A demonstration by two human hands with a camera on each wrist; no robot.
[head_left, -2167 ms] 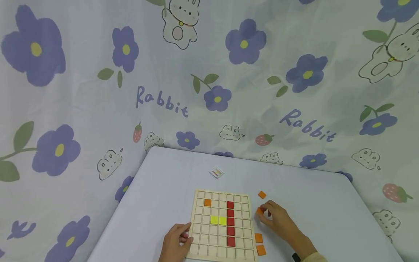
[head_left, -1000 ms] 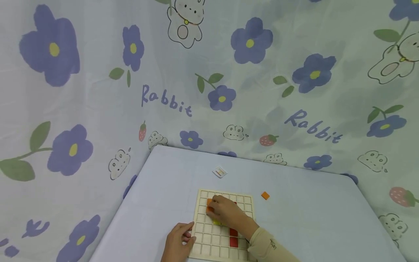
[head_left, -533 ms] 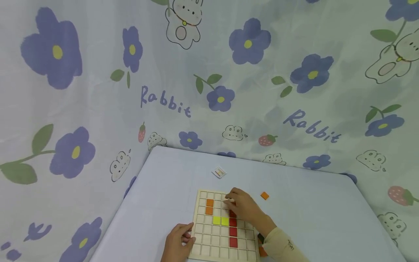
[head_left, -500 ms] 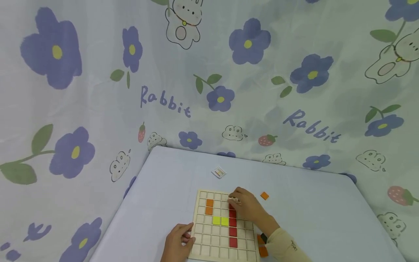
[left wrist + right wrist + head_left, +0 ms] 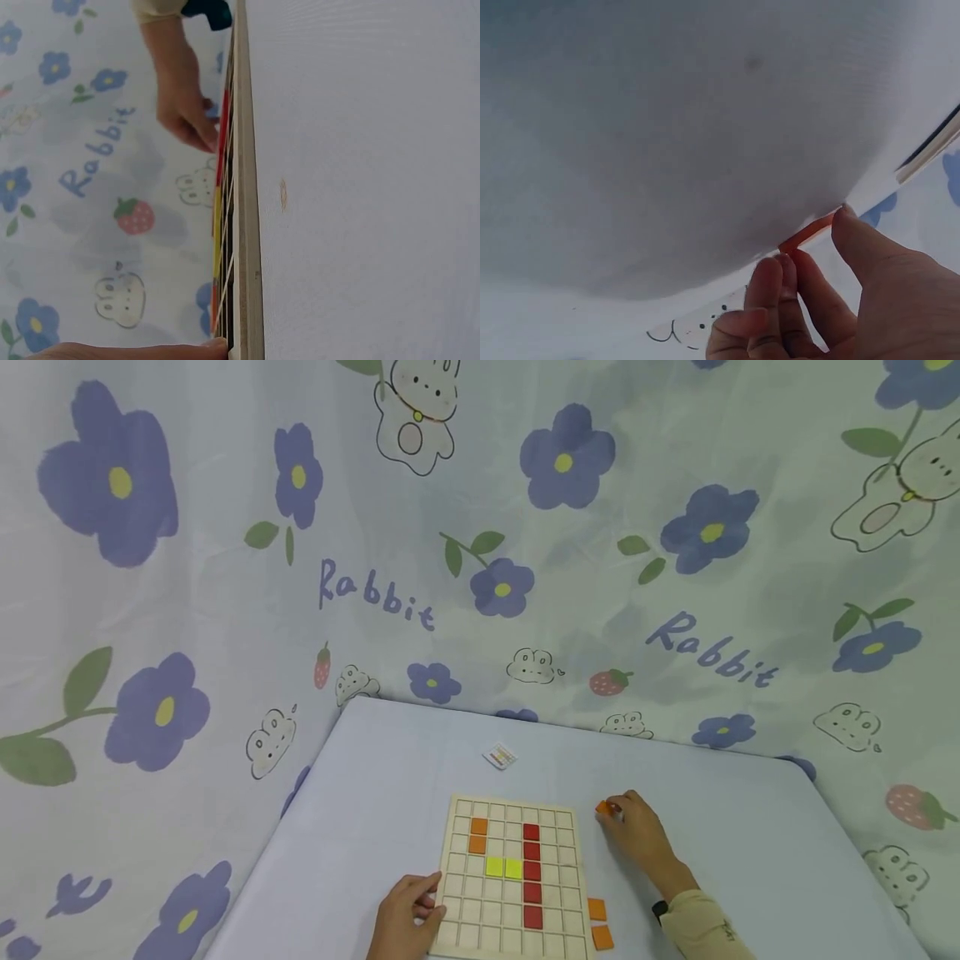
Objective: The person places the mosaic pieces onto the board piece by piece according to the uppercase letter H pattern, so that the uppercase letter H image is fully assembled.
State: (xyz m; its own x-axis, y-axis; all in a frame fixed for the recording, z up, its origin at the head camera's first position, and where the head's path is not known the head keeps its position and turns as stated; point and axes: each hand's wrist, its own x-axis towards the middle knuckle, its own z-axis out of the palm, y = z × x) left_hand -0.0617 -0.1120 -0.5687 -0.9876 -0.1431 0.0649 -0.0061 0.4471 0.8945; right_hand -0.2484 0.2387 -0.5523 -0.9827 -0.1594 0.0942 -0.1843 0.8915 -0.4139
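A pale wooden grid board (image 5: 468,911) lies on the table in the head view. Two orange tiles (image 5: 477,835), two yellow tiles (image 5: 504,867) and a column of red tiles (image 5: 532,870) sit in its cells. My left hand (image 5: 405,917) rests at the board's left edge, thumb and index fingertips touching the rim; a fingertip (image 5: 215,344) shows on it in the left wrist view. Beyond the board's far right corner, my right hand (image 5: 640,835) pinches an orange tile (image 5: 810,230) between thumb and fingertips, close to the tabletop.
Two loose orange tiles (image 5: 597,922) lie along the board's right edge. A small card (image 5: 499,756) with a coloured grid pattern lies on the white table (image 5: 375,777), behind the board. A flower-and-rabbit curtain (image 5: 420,543) hangs behind the table and along its left side.
My right hand carried an orange tile onto the board, below the first orange one, and let go. It then moved right and took hold of another orange tile. My left hand stayed at the board's edge.
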